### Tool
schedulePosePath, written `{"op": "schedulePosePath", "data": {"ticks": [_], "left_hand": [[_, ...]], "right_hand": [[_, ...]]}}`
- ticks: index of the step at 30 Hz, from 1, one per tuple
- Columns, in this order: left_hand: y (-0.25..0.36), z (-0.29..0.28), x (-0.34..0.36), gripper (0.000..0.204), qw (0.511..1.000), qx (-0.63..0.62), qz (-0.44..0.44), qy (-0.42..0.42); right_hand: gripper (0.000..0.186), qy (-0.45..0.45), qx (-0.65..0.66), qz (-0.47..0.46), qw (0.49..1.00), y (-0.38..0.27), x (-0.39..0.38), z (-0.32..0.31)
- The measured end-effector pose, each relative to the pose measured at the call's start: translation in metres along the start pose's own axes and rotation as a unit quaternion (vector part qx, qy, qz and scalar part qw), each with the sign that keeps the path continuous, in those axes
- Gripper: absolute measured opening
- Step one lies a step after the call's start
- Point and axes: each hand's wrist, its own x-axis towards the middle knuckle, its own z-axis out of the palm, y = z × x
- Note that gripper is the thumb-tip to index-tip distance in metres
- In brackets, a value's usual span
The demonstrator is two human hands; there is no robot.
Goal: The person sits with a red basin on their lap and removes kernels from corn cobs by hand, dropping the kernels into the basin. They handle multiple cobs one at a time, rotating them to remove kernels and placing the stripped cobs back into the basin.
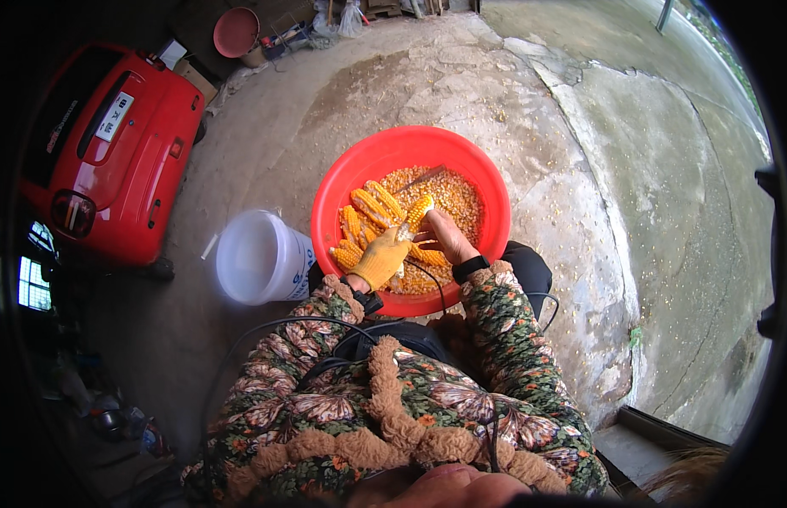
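Note:
A wide red plastic tub (328,182) stands before me, holding loose yellow corn kernels (461,203) and several whole ears of corn (378,201). My left hand (381,256), in a yellow glove, is closed around a pale corn cob, mostly hidden by the fingers. Beside it, my bare right hand (446,236) grips a yellow ear of corn (419,212), its pale end pointing away from me. The two hands nearly meet over the tub; their exact contact is hard to make out. A flat greyish strip (427,175) lies on the kernels at the far side.
Left of the tub stands a white plastic bucket (251,258). A red car (143,161) is parked farther left. A reddish basin (236,32) and clutter lie at the back. Scattered kernels dot the concrete floor (546,169). A black cable (241,339) runs past my arms.

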Motion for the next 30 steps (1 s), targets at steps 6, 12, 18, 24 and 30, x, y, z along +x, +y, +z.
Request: {"op": "schedulePosePath", "data": {"ticks": [6, 12, 18, 24, 30], "left_hand": [[0.001, -0.003, -0.003, 0.032, 0.985, -0.153, -0.054, -0.056], [0.019, -0.006, -0.008, 0.027, 0.994, -0.072, -0.05, -0.059], [0.02, -0.002, -0.008, 0.026, 0.983, -0.171, -0.045, -0.054], [0.011, -0.001, -0.009, 0.024, 0.973, -0.192, -0.093, -0.094], [0.002, -0.005, -0.012, 0.025, 0.926, -0.337, -0.097, -0.139]], "right_hand": [[0.029, -0.007, 0.003, -0.061, 0.998, -0.002, -0.002, 0.005], [0.022, 0.018, -0.001, -0.033, 0.999, 0.005, 0.005, 0.006], [0.024, 0.035, 0.096, -0.032, 0.994, 0.001, 0.002, 0.008], [0.042, 0.047, -0.025, -0.076, 0.996, -0.002, -0.002, 0.015], [0.042, 0.042, -0.04, -0.112, 0.992, 0.004, 0.002, 0.014]]}}
